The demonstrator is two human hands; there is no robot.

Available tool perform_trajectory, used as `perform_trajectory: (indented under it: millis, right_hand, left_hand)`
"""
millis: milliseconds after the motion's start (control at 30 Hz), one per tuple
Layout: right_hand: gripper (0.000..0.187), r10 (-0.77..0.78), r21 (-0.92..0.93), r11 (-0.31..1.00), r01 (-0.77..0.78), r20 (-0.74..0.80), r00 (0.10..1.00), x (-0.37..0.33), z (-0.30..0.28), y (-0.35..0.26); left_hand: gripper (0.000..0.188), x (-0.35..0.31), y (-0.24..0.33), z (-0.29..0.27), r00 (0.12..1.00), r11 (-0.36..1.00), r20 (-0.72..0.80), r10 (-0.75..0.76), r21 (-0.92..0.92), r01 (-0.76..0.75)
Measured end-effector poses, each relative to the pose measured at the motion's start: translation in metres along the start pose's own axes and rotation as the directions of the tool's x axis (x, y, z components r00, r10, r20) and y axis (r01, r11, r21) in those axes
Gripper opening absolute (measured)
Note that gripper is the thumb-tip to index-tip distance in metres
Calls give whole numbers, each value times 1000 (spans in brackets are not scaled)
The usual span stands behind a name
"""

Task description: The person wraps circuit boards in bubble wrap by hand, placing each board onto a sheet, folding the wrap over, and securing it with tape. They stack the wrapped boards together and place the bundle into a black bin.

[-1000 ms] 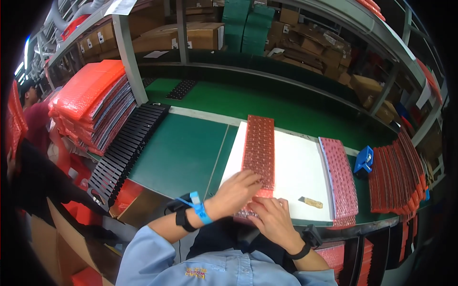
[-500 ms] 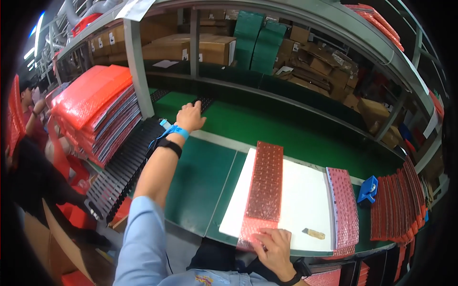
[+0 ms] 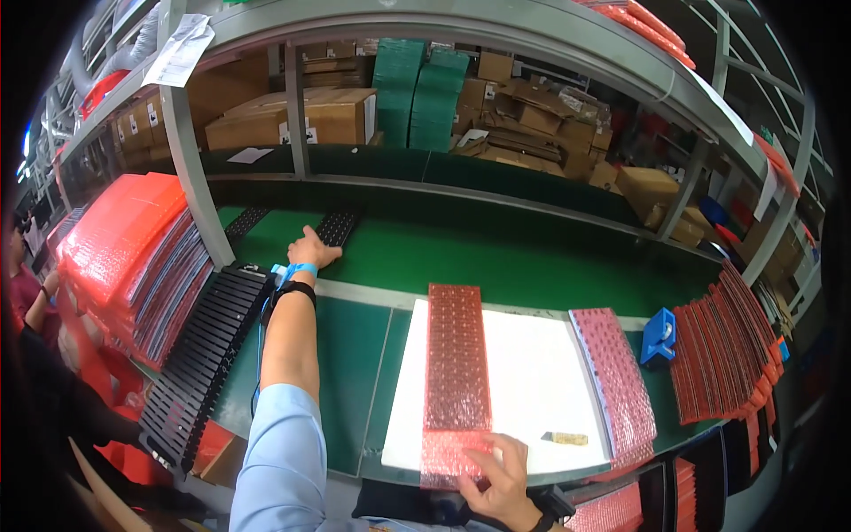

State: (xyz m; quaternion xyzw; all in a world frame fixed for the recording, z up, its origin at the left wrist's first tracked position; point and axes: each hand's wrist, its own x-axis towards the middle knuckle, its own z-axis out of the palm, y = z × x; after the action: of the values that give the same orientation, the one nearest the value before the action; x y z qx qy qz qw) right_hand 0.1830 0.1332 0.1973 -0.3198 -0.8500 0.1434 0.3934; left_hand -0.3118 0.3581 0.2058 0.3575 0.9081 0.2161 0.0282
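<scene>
At the far left, my left hand [image 3: 315, 250] is at the near end of a black perforated panel [image 3: 339, 225] on the green belt. Its fingers seem to close round that end, though the fingertips are partly hidden. My right hand [image 3: 501, 474] pinches the right edge of the pink flap of a red bubble-wrap bag [image 3: 457, 355] near the front. Through the film a dark panel shows inside the bag. The bag lies on a white board [image 3: 536, 372]. A small cutter knife [image 3: 566, 438] rests on the board to the right of the bag, by my right hand.
Another pink bubble-wrap bag [image 3: 612, 377] lies at the board's right. Beyond it stand a blue tape dispenser [image 3: 659, 337] and a row of red bags [image 3: 722, 355]. At left are slotted black panels [image 3: 208, 355] and stacked red bags [image 3: 133, 248]. A metal post [image 3: 195, 168] rises beside my left arm.
The view has swung right, so the scene sits further left. My left hand keeps its place at the black panel's near end, and my right hand stays on the bag's flap.
</scene>
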Motion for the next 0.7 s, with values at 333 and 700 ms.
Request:
perform_trajectory:
  millis: [333,700]
  right_hand:
    - [27,291,549,770,-327,154,944,117,23,32]
    - [25,554,637,635,-437,20,832,190,72,93]
  left_hand:
    - [91,-144,36,-33,989,723,128,79,-691,32]
    - [92,-319,73,-39,866,755,-66,495,-460,-467]
